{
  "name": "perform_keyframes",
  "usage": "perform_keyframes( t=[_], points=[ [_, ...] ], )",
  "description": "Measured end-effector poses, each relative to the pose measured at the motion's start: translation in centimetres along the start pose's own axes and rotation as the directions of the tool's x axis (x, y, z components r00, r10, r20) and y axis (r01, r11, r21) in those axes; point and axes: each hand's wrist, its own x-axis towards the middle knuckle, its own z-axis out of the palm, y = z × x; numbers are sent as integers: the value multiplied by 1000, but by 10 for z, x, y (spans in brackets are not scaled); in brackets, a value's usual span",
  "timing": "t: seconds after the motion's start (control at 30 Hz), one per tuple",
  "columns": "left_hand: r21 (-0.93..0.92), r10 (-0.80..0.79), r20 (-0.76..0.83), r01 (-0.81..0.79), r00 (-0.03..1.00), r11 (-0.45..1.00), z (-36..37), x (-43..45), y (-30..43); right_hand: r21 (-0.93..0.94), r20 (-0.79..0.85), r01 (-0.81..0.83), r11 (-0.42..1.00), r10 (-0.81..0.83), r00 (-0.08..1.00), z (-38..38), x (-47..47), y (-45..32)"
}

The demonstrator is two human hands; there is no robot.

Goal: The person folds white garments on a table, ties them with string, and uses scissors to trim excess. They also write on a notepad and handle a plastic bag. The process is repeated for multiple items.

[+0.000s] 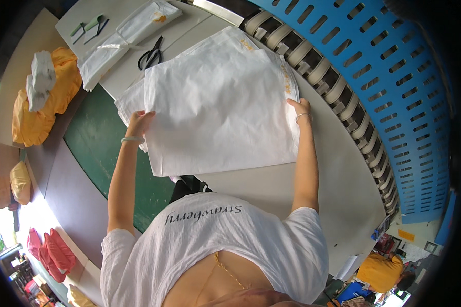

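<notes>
A flat stack of white cloth [223, 111] with yellow printing at its far right corner lies before me on the pale table. My left hand [140, 121], with a pale bangle at the wrist, grips its left edge. At the right edge my right hand [301, 108] holds the cloth between thumb and fingers. More folded white layers show under the left side. Just beyond the far left corner lie black-handled scissors [151, 55]. A long white bundle [126, 40], tied with a white strip, rests at the upper left.
Small green-and-white tools [87, 30] lie beyond the bundle. Yellow cloth [57, 92] with a white bundle on it is at left. A belted roller machine [326, 80] and a slotted blue plastic panel [384, 76] border the right. A person in orange [380, 271] is at lower right.
</notes>
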Motion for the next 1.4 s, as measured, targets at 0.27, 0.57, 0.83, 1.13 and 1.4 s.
perform_keyframes(
  t=[0.27, 0.57, 0.83, 1.13, 1.4],
  points=[
    [-563, 47, 417, 217, 908, 797, -20, -68, 23, 672, 340, -166, 721, -102, 935, -90, -48, -43],
    [-591, 375, -81, -348, 923, 728, -75, -85, 117, 597, 386, 29, 802, -319, 865, -44, 47, -224],
    [103, 459, -561, -492, 689, 864, -96, -129, 82, 502, 249, 264, 824, -430, 868, 63, 93, -269],
    [222, 166, -510, -57, 844, 973, 11, -79, -81, 203, 356, 231, 952, -291, 888, 67, 193, -54],
    [285, 347, -581, -215, 736, 934, 6, -99, -71, -386, 184, 371, 845, -323, 928, 85, 147, -83]
  ],
)
